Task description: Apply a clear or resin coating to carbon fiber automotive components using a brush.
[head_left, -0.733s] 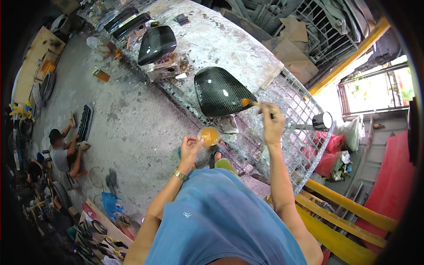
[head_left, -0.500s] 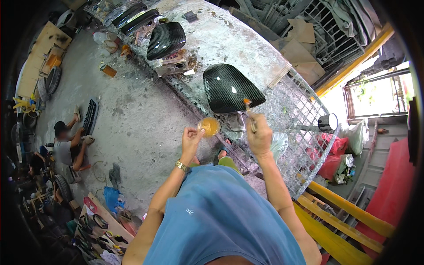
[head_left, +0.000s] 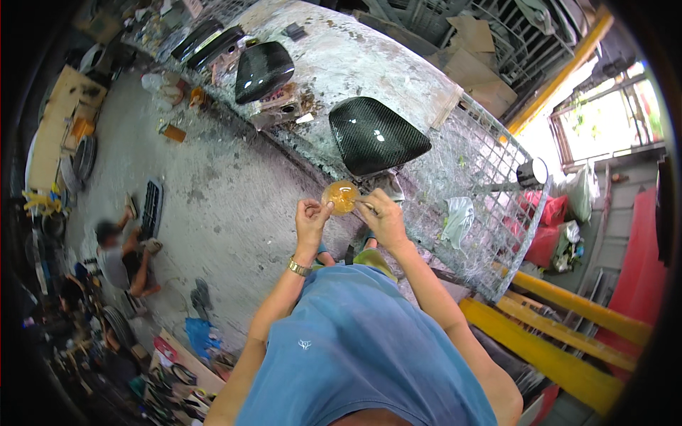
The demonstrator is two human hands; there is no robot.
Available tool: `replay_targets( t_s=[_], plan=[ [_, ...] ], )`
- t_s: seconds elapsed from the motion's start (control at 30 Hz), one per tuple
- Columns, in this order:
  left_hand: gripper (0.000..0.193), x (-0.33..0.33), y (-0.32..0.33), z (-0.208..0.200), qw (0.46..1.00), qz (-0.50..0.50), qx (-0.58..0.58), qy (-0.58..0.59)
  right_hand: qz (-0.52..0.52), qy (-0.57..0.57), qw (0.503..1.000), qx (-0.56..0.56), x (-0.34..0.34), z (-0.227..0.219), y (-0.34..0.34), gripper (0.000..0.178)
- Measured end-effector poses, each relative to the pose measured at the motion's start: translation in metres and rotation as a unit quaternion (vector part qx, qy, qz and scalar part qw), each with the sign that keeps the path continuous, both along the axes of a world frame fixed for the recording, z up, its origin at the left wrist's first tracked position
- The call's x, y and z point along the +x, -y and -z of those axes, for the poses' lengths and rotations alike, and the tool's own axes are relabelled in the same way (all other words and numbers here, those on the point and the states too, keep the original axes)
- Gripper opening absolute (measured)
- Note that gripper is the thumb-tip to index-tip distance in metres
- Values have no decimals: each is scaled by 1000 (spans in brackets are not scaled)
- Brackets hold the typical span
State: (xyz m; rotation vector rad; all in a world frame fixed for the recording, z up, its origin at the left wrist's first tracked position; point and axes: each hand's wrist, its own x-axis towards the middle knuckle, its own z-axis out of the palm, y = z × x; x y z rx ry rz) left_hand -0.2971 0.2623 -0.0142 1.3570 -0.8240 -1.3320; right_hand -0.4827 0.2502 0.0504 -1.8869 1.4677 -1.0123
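Observation:
My left hand (head_left: 311,226) pinches the rim of a clear plastic cup (head_left: 342,189) holding amber liquid. At the cup's other side, my right hand (head_left: 384,223) grips a small brush (head_left: 360,203); its bristle end is at the cup, and how deep it reaches cannot be made out. Just beyond both hands, a glossy black carbon-fibre mirror-cover-shaped shell (head_left: 378,135) sits raised near the edge of the stained worktable (head_left: 383,60). A second such shell (head_left: 264,71) stands farther left on a block-like support.
A white-ended can (head_left: 531,172) stands on the wire-mesh section (head_left: 490,234) at right, with a thin plastic bag (head_left: 458,221) nearer me. Yellow beams (head_left: 568,319) lie at lower right. On the floor at left, another person (head_left: 122,259) sits beside a black grille (head_left: 150,208).
My right hand has drawn back from the near shell, bringing the brush down and left to the cup. My left hand still holds the cup. The view has shifted slightly.

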Motion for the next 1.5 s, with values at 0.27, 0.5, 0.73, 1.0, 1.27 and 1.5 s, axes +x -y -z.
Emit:
replay_targets(
  t_s=[0.27, 0.5, 0.73, 1.0, 1.27, 1.5],
  plan=[
    [40, 3, 18, 0, 997, 59, 50, 2, 135, 360, 904, 186, -52, -15, 6, 16],
    [39, 3, 31, 8, 994, 87, 63, 31, 278, 366, 888, 15, -60, -11, -1, 16],
    [38, 13, 42, 9, 991, 101, 67, 60, 208, 111, 957, -166, 24, 41, -32, 32],
    [38, 22, 46, 6, 987, 123, 62, 82, 177, 162, 965, -102, 34, 46, -37, 30],
    [37, 30, 37, 11, 985, 136, 66, 84, 190, 242, 940, -145, 12, 7, -27, 32],
    [39, 28, 37, 10, 984, 142, 71, 81, 152, 89, 969, -171, 19, 48, -29, 29]
  ],
)
